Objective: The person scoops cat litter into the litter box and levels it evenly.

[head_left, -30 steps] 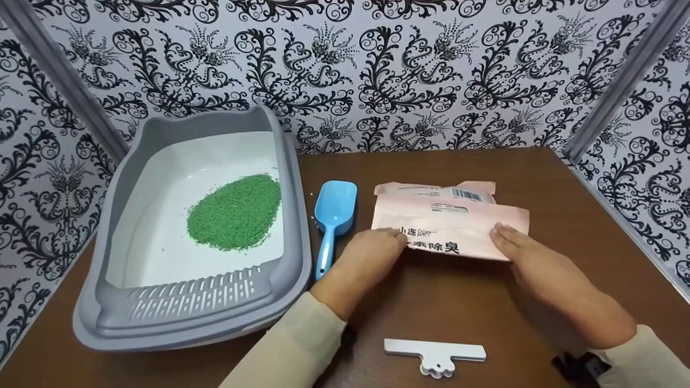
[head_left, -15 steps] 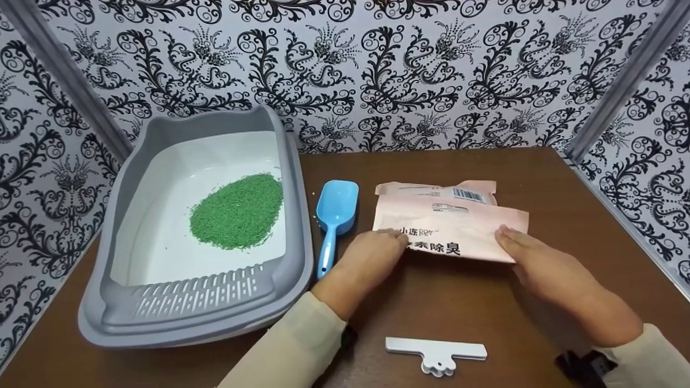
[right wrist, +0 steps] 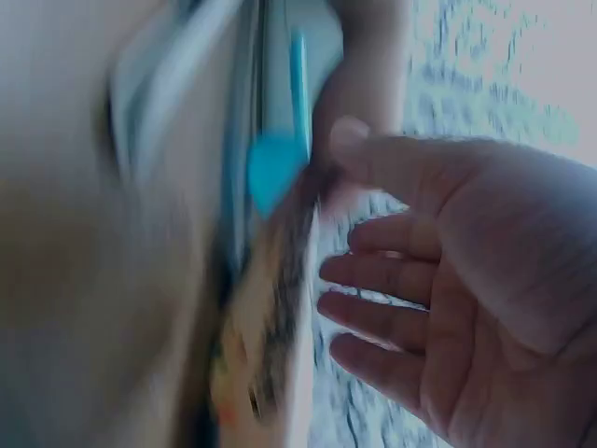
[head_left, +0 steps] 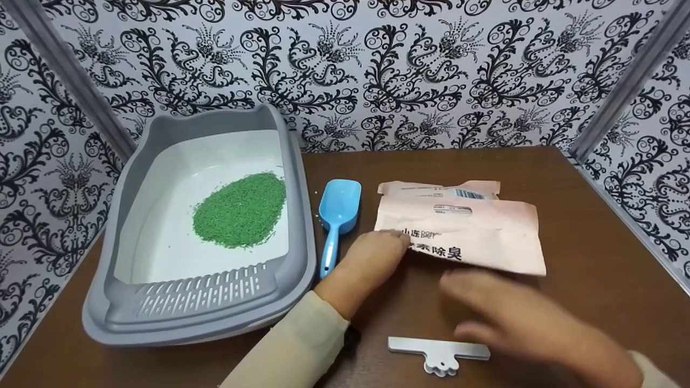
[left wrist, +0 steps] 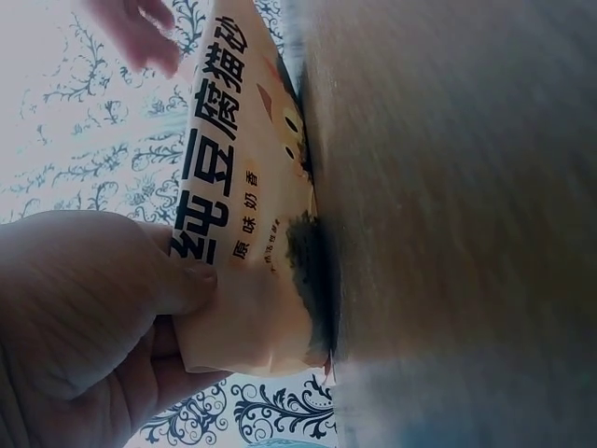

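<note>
A pale pink printed cat litter bag (head_left: 485, 237), its top folded over, lies on the brown table. My left hand (head_left: 374, 256) grips the bag's near left corner; in the left wrist view the thumb of that hand (left wrist: 93, 308) presses the printed front, with fingers behind it. My right hand (head_left: 517, 315) is off the bag, blurred, in the air in front of it. In the right wrist view the right hand's fingers (right wrist: 382, 317) are spread and relaxed, holding nothing. Below the right hand lies a white clip (head_left: 439, 353) with a long flat bar.
A grey-rimmed litter box (head_left: 307, 258) stands at the left with a heap of green pellets (head_left: 240, 210) inside. Between box and bag lies a blue scoop (head_left: 339, 207), handle toward me. Patterned walls (head_left: 334, 64) border the table at the back and sides.
My right hand has let go of the bag's right side and moved toward me and left, above the clip. The bag's right end has spread slightly. The left hand keeps its grip.
</note>
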`<state>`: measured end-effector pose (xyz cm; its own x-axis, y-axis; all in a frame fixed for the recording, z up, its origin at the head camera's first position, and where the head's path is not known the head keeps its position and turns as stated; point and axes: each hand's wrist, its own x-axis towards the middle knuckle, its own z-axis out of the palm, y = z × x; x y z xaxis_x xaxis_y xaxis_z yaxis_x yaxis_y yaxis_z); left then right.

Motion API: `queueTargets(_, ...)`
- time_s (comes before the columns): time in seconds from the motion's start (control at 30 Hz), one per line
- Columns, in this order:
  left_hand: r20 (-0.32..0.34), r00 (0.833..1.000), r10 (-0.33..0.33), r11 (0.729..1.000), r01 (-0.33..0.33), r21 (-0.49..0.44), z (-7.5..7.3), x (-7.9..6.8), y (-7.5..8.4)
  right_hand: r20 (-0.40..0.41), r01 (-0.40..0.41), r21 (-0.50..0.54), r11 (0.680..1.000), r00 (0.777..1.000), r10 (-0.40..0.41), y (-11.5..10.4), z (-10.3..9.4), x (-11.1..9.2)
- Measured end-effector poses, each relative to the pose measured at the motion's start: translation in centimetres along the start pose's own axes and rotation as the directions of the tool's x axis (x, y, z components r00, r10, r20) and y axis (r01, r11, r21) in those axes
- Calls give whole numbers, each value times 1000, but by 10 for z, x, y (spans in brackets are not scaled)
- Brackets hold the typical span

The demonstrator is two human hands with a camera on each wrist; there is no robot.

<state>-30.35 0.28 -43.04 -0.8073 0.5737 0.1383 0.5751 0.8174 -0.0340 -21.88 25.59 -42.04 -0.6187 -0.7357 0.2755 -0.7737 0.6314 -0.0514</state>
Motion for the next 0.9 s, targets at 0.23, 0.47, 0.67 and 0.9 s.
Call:
queueTargets(0.23, 0, 1000, 1, 1000, -1, -5, 1, 0, 1, 146, 190, 201, 961, 964, -221, -26, 22, 0)
queueTargets(0.47, -4, 1000, 7, 1000, -7, 14, 1, 0, 1, 92, 255, 180, 950, 957, -275, -30, 37, 5)
queueTargets(0.67, -20, 1000, 1, 1000, -1, 26, 1, -1, 1, 114, 215, 201, 956, 964, -241, -32, 37, 4)
queueTargets(0.9, -30, 1000, -8, 1000, 8, 23, 2, -2, 1, 83, 253, 160, 954, 960, -268, -33, 34, 5)
